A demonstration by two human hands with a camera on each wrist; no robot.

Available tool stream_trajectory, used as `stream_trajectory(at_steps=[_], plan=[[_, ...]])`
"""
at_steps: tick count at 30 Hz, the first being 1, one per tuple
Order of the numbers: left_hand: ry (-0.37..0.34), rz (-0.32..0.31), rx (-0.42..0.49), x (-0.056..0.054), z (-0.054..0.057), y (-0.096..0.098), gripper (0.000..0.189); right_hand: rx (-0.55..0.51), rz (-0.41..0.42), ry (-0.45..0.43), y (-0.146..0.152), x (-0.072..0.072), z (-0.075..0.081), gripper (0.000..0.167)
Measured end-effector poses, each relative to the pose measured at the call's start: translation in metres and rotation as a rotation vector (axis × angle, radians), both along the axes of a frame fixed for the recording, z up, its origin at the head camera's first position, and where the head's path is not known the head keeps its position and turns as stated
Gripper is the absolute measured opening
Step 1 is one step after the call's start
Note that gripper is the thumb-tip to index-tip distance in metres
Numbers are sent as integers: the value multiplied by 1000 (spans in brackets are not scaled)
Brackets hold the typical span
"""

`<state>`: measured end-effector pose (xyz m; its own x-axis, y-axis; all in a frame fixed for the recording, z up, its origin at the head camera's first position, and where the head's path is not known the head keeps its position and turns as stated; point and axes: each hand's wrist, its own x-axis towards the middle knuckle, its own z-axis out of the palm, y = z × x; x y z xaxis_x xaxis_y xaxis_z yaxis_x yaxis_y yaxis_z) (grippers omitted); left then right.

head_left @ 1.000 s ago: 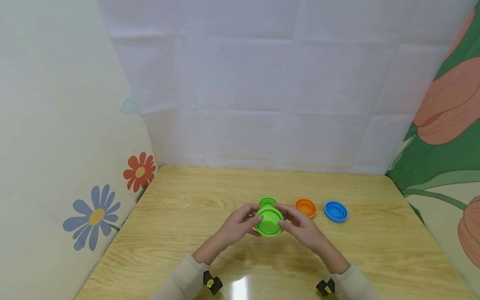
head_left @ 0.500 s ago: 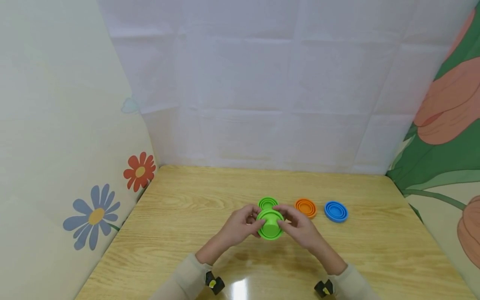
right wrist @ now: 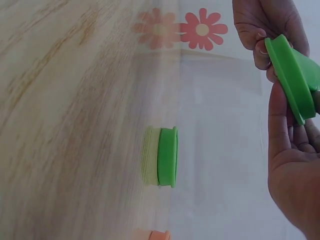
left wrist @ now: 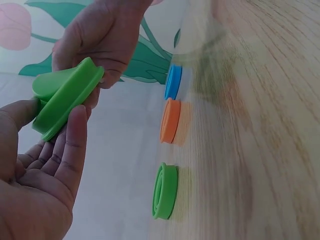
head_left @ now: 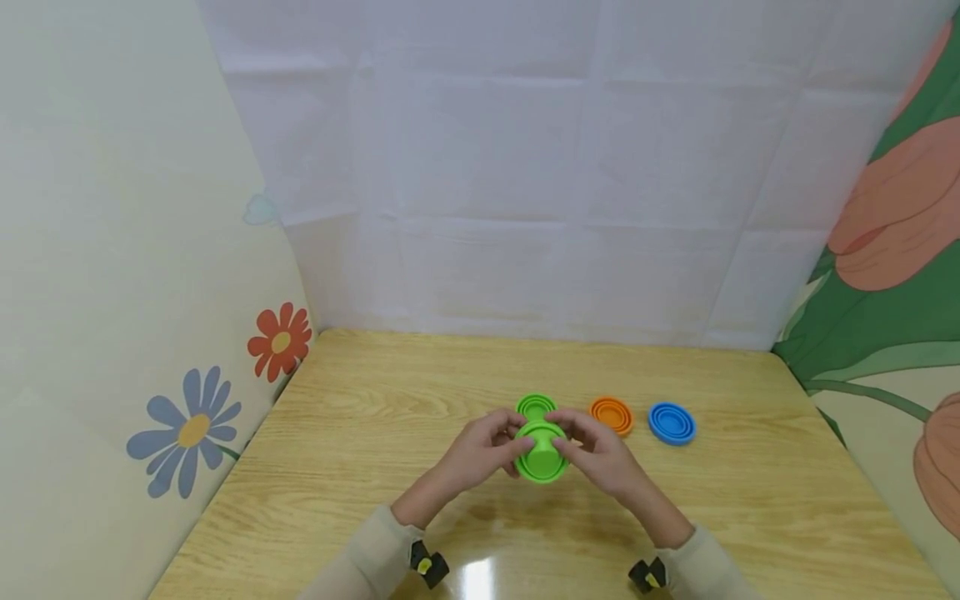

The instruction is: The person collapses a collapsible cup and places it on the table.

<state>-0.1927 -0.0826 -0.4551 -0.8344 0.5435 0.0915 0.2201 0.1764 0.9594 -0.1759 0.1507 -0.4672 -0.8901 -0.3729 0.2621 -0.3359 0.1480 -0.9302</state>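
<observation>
Between both hands, above the table, is a green collapsible cup (head_left: 542, 465), its rim turned away and its base bulging toward me. My left hand (head_left: 480, 447) pinches its left side, thumb on the protruding base and fingers behind the rim. On the opposite side my right hand (head_left: 602, 456) grips it likewise. The left wrist view shows the cup (left wrist: 67, 95) tilted, its middle part pushed out beyond the wide ring. Just behind the hands a second green collapsible cup (head_left: 536, 405) lies folded flat on the table, partly covered in the head view.
To the right on the wooden table (head_left: 750, 500) lie a flat orange collapsible cup (head_left: 611, 415) and a flat blue one (head_left: 672, 423). A white cloth (head_left: 480, 167) hangs along the back edge. Flower-patterned cloths stand at left and right.
The held cup has come slightly down toward me. Both thumbs have moved inward over its base, which looks narrower between them. The cups on the table have stayed put.
</observation>
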Motion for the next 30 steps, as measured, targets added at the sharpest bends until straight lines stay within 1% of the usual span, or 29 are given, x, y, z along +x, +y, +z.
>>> stream_trajectory(at_steps=[3,9,19,22,25,30], plan=[[15,7,-18,0,0,1,30,5,-5,42,-1,0,-2,31],[40,19,-41,0,1,4,24,-2,0,80,-4,-2,-5,28],[83,42,-48,1,0,5,18,-14,-8,75,-8,-3,-7,26],[87,45,-44,1,0,6,17,-7,-24,47,-8,-3,-6,26],[84,48,-44,1,-1,6,18,8,-48,-19,-7,-2,-5,27],[26,49,-29,0,-2,4,20,-12,-33,-154,-3,-4,-4,35]])
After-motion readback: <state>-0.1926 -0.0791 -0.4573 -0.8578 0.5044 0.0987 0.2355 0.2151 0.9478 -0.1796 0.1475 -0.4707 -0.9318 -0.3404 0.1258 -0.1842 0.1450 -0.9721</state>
